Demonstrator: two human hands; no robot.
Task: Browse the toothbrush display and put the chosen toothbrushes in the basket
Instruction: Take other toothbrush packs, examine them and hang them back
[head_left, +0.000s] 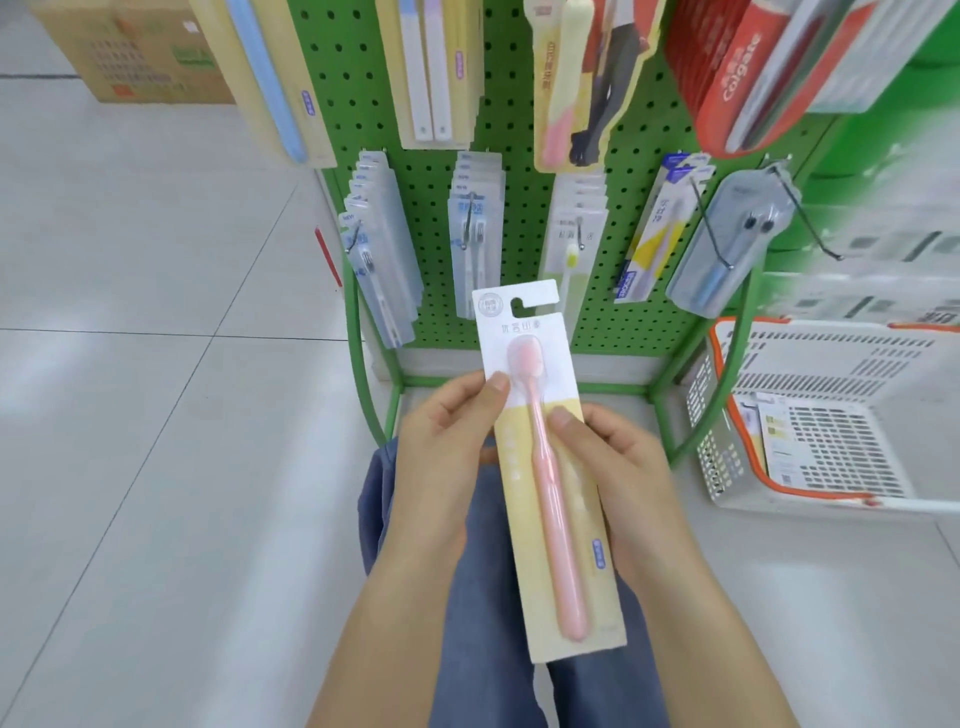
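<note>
Both hands hold one carded toothbrush pack (545, 467) in the centre of the frame, over the person's blue-trousered lap. The left hand (441, 452) pinches the pack's left edge, its thumb pressed flat on the card beside the brush head and its fingers curled behind. The right hand (618, 467) grips the right edge lower down, its thumb lying on the clear blister over the pink handle. The pack tilts slightly, its hang-hole end toward the display and its foot toward the person.

Just beyond the pack's top edge stands the green pegboard display (524, 145), hung with rows of other toothbrush packs on wire hooks; a red toothpaste box (737, 73) hangs at the upper right. The white basket (810, 499) with its orange rim sits on the floor at the right of the frame, near the right hand but apart from it. At least one flat pack seems to lie against its near wall, though its contents are hard to read. A cardboard carton (130, 47) stands on the tiled floor at the upper left.

As a judgement, the task is midway: a brush is off its hook and under inspection, not yet in the basket, and the display holds more to browse.
</note>
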